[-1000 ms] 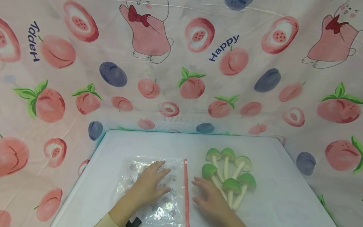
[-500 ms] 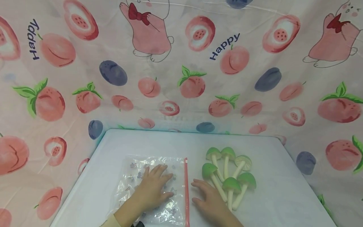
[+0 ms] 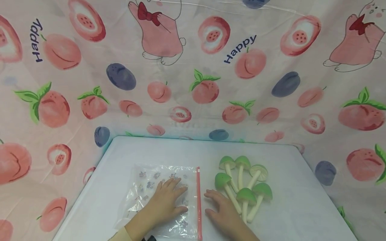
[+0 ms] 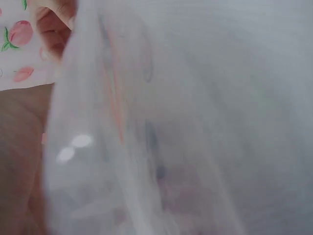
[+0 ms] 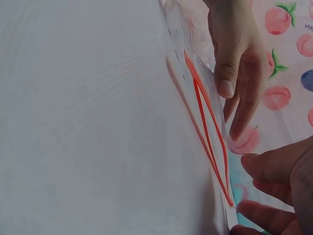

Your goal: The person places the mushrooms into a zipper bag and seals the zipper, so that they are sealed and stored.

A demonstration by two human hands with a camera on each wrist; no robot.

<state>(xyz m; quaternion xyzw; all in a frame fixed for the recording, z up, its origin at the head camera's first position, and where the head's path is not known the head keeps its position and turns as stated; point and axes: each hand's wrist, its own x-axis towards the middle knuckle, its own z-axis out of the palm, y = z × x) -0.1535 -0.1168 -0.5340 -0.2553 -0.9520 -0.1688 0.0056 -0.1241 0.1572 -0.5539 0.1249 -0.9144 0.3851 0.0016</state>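
Note:
A clear zip bag (image 3: 150, 190) printed with small figures lies flat on the table, its red zip edge (image 3: 198, 204) facing right. My left hand (image 3: 164, 204) is spread over the bag's right half; I cannot tell whether every finger touches it. Just right of the zip edge, my right hand (image 3: 223, 212) rests with loosely bent fingers, holding nothing. Beside it lie several green-capped toy-like mushrooms (image 3: 245, 195) with pale stems. In the right wrist view the red zip lines (image 5: 208, 122) stand apart near my right thumb (image 5: 274, 164). Plastic blurs most of the left wrist view.
The white table (image 3: 289, 187) ends at a back edge against a hanging cloth (image 3: 187, 67) printed with peaches and rabbits. A dark wrist strap piece (image 3: 149, 238) shows by my left forearm.
My left hand has slid slightly right and toward me over the bag. My right hand stays nearly still, and the mushrooms have not moved.

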